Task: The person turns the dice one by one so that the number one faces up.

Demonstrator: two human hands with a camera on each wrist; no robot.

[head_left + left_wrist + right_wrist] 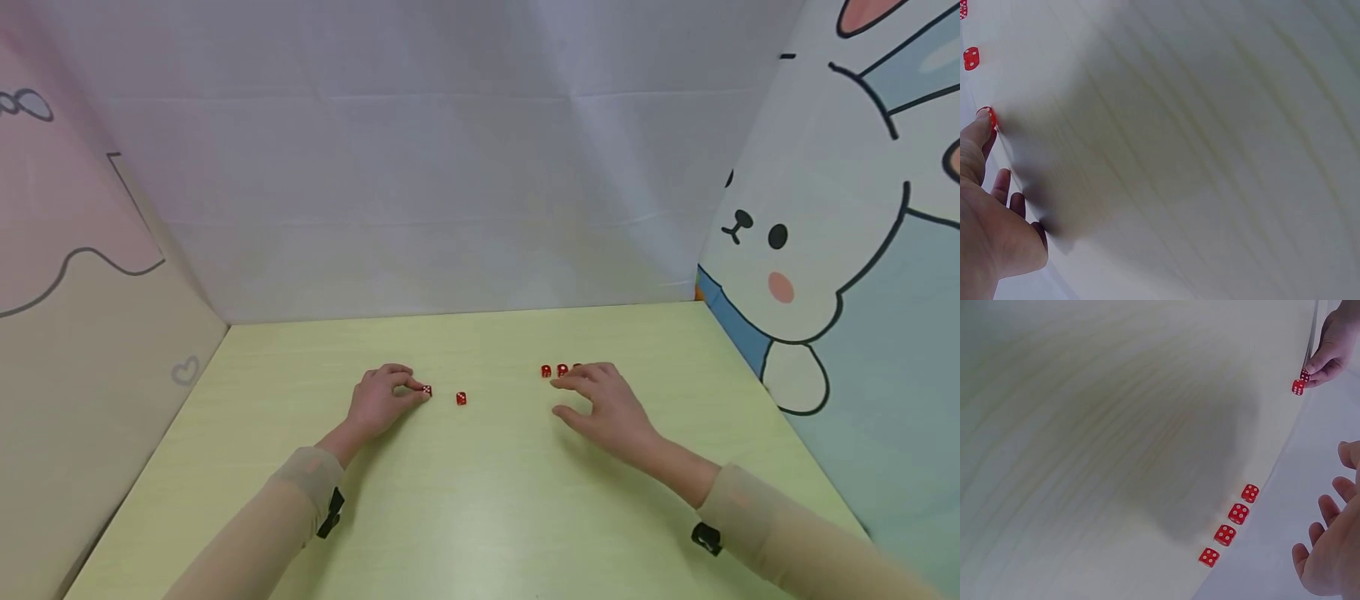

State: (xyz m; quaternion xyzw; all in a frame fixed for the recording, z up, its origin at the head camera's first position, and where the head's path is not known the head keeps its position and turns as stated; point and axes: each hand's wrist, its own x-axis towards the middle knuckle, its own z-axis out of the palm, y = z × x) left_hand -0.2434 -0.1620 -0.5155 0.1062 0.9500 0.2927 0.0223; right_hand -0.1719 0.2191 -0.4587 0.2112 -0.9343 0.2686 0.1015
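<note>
Between thumb and fingers, my left hand [378, 402] pinches a small red die [427, 390] with white pips, at the tabletop. A second red die [461, 398] lies just to its right. Over on the right side, my right hand [611, 414] hovers with thumb and fingers spread apart, holding nothing. Close by its fingertips is a row of red dice [546, 371], partly covered by the hand in the head view. The right wrist view shows several dice in that line, including an end die [1250, 493], with the right fingers [1329, 509] off to one side.
The pale wood-grain table [450, 500] ends at a white cloth backdrop [450, 183]. Printed panels stand on both sides, with a cartoon rabbit [810, 233] on the right one. Each sleeve cuff carries a black wrist device [331, 513].
</note>
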